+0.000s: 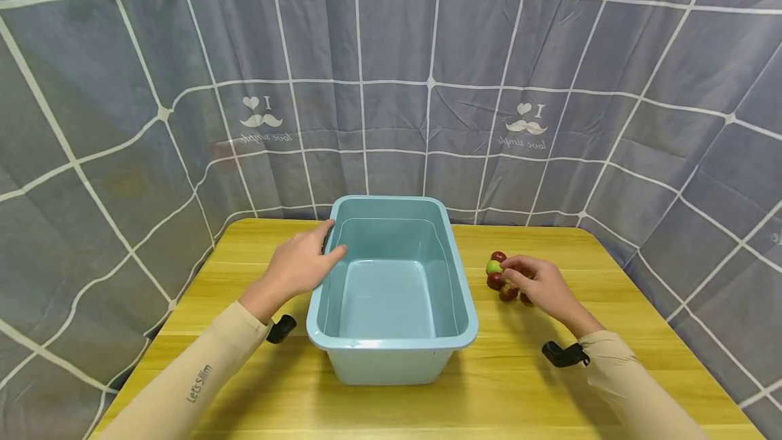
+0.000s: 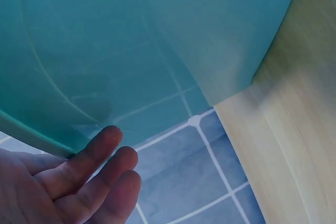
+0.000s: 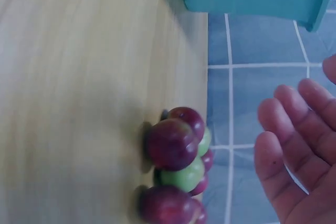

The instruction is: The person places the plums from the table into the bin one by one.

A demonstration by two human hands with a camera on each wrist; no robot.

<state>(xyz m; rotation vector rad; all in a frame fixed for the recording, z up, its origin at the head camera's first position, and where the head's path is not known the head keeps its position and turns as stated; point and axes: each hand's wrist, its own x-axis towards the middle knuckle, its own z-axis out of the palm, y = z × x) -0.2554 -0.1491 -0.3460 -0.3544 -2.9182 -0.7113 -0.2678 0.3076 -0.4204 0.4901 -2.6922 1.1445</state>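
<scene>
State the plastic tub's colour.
The plastic tub is light blue; the head view shows it best.

Upright blue tub (image 1: pixel 391 364), red-and-green fruit (image 1: pixel 495 281) clustered nearby

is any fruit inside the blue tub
No, the head view shows the tub with a bare floor, and the fruit lies on the table.

Head view bright, fairly even; light seemingly overhead. Soft shadows under both forearms on the tabletop (image 1: pixel 507 389); faint sheen on the tub rim (image 1: pixel 391 343). Wide lens bows the curtain (image 1: pixel 391 39) lines toward the edges. Wrist views dimmer, bluer, soft in detail; left fingers (image 2: pixel 97 153) shaded, small highlights on the fruit (image 3: pixel 170 144).
</scene>
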